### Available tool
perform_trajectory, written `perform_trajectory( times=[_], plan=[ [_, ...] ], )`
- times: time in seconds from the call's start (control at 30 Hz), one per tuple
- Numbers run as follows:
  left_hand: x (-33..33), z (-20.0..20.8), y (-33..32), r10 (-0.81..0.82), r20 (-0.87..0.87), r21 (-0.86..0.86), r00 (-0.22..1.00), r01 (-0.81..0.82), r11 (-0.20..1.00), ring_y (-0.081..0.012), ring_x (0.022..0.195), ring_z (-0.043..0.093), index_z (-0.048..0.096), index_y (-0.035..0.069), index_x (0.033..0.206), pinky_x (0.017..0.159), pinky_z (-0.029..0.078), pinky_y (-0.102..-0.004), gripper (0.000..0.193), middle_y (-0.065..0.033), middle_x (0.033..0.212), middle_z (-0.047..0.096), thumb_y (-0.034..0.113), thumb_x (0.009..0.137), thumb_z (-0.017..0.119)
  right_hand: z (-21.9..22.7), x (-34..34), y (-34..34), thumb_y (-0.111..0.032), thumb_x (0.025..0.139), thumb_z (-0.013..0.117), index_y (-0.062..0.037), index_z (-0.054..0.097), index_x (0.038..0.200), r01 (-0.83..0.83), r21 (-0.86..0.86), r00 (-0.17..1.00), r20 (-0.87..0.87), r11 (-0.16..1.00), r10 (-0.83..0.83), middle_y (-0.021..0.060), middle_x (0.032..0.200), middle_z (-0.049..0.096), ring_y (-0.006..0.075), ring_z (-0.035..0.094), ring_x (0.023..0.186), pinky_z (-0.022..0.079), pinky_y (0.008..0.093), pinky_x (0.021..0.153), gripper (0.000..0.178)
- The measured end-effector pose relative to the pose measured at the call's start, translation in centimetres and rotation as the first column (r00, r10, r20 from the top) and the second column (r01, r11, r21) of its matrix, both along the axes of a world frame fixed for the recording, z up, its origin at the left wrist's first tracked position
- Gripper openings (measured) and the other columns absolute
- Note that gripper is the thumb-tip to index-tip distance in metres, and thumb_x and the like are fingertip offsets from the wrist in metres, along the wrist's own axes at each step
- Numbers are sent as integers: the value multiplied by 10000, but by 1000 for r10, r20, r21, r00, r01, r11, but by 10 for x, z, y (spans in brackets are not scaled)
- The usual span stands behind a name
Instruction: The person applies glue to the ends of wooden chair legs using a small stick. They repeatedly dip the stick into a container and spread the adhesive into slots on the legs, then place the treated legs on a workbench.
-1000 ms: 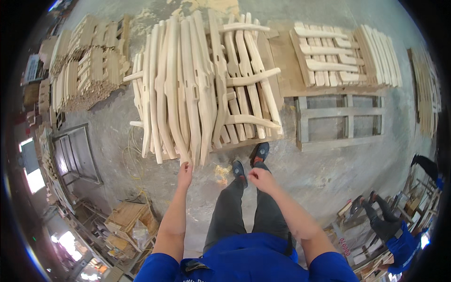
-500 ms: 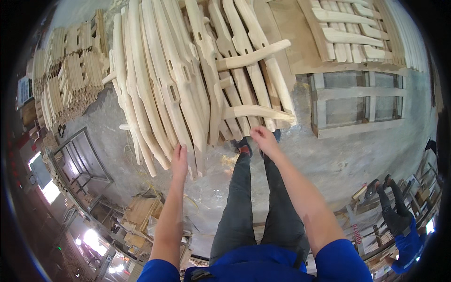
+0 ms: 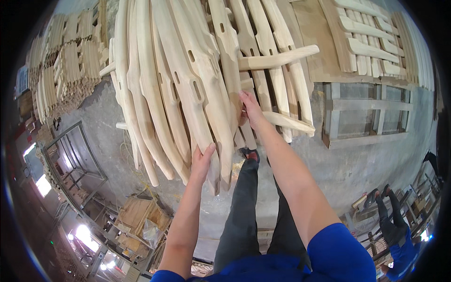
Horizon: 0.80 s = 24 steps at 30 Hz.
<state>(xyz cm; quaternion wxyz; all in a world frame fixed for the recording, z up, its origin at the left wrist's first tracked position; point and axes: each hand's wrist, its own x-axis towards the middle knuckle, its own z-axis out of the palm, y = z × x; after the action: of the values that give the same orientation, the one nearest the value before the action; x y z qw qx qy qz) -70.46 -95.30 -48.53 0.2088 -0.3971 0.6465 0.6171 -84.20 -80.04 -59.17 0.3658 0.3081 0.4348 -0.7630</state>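
A pile of pale, curved wooden chair legs with slotted mortises lies in front of me, side by side and overlapping. Near its lower end, my left hand is closed round one chair leg, thumb on top. My right hand grips the edge of another chair leg further right, its fingertips partly hidden under the wood. Just right of that hand, two short crosspieces jut out over more legs: an upper crosspiece and a lower crosspiece.
A slatted pallet lies on the concrete floor at right, below a stack of shaped wood parts. Stacked wood pieces stand at far left, above a metal frame. Another person is at lower right.
Both hands have come onto the pile. My right hand moved up and left from the lower crosspiece's end to a leg; my left hand now wraps a leg's end. The view has shifted.
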Motion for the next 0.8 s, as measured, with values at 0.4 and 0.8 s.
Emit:
perform_trajectory(
  times=[0.4,0.8],
  plan=[
    [-1,-35,34,220,208,506,953,-298,810,-266,1151,482,340,73,1347,963,408,-412,877,-125,1272,479,720,764,440,-2,15,26,-398,809,639,17,445,1226,46,169,984,-179,985,-15,129,1052,583,172,557,948,432,258,814,619],
    [-77,-26,165,513,109,735,851,-417,535,-279,1253,348,285,126,1390,1036,306,-434,939,-61,1397,346,800,737,322,10,92,224,-312,788,658,20,487,1216,-197,511,943,-136,837,305,157,1113,575,210,551,1001,422,300,873,569]
  ],
)
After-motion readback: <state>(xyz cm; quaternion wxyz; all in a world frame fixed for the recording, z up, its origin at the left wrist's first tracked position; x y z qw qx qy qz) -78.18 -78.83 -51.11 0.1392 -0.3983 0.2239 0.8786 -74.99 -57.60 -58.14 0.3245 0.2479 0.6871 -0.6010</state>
